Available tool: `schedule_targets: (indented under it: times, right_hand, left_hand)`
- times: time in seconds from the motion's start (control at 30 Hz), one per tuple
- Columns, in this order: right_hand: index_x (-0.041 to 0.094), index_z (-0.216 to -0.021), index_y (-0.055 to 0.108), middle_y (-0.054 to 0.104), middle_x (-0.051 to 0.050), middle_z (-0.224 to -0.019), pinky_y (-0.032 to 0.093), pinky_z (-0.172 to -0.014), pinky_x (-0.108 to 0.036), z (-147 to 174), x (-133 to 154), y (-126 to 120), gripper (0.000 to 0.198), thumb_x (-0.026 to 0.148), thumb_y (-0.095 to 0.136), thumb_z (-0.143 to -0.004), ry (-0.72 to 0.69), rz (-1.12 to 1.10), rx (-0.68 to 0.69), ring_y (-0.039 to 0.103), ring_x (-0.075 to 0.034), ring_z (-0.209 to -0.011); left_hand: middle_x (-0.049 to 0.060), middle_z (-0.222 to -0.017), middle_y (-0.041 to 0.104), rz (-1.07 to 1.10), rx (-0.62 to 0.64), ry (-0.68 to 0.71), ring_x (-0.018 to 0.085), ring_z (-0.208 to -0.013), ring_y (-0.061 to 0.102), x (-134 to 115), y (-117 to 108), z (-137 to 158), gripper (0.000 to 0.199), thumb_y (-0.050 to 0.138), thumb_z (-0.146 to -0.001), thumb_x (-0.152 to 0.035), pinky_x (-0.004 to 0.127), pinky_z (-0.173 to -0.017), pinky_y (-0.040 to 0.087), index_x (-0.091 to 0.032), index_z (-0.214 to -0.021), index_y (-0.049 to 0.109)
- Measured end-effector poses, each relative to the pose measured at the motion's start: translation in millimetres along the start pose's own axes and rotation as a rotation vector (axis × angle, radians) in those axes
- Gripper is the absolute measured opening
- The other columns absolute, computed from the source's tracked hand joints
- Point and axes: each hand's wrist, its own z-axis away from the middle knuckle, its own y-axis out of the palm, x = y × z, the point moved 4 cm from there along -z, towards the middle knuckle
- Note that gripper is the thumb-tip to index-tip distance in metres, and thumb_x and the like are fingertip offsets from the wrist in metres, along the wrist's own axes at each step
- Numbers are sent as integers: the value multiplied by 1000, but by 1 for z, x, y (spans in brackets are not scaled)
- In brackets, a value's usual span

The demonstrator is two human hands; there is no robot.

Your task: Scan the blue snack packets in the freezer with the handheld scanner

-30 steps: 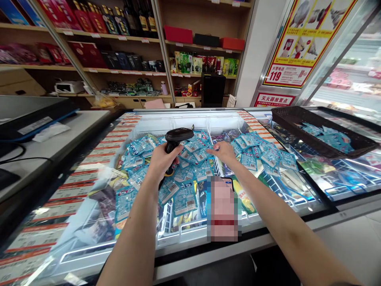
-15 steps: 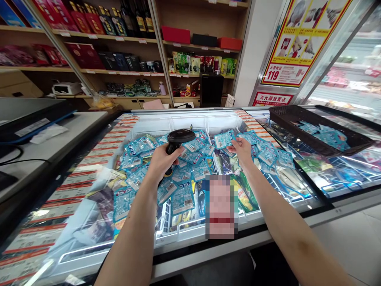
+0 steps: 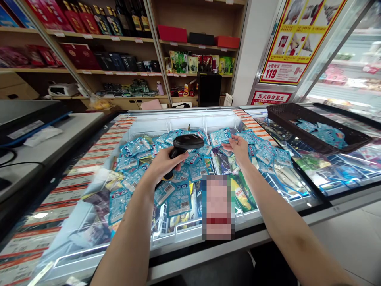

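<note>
My left hand (image 3: 166, 165) is closed around the handle of a black barcode scanner (image 3: 188, 141), its head pointing right over several blue packets. With my right hand (image 3: 239, 149) I pinch the right edge of a blue printed packet (image 3: 219, 137); the fingertips are partly hidden. More blue packets (image 3: 179, 198) lie loosely overlapped across the freezer's glass top (image 3: 98, 222), on both sides of my hands. Some show barcodes. Through the glass, wire baskets and colourful frozen goods (image 3: 241, 194) are visible.
A dark woven basket (image 3: 315, 139) with blue packets stands on the freezer at right. Price labels (image 3: 74, 186) line the left side. A grey counter (image 3: 71, 123) with a device and cables is at left. Behind are stocked shelves (image 3: 119, 73). A pixelated patch covers the front middle.
The view has shifted slightly. The scanner head has moved a little right and down, towards the packet by my right hand. That packet stays at my right fingertips.
</note>
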Motion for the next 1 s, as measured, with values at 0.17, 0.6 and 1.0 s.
schedule_targets:
  times: [0.17,0.6,1.0]
  right_hand:
    - [19,-95,49,66,1,-66,62,-65,-33,1,0,2,30,34,68,-77,6,4,11,72,-21,-70]
    - [19,-95,50,66,2,-66,61,-65,-33,1,0,3,24,31,63,-78,-24,13,29,72,-19,-68]
    - [17,-112,49,64,-3,-67,56,-57,-39,-10,10,-21,33,36,47,-85,-283,373,-115,67,-23,-59]
  left_hand:
    - [0,-51,58,-22,35,17,15,-49,53,1,2,-1,37,63,-72,-54,26,-52,38,-18,-76,60]
    - [1,-51,58,-87,97,25,15,-48,53,-2,8,-1,34,62,-73,-52,27,-51,38,-18,-77,63]
    - [0,-53,59,-37,-86,38,15,-48,55,-8,5,-12,40,62,-72,-56,26,-52,39,-17,-78,59]
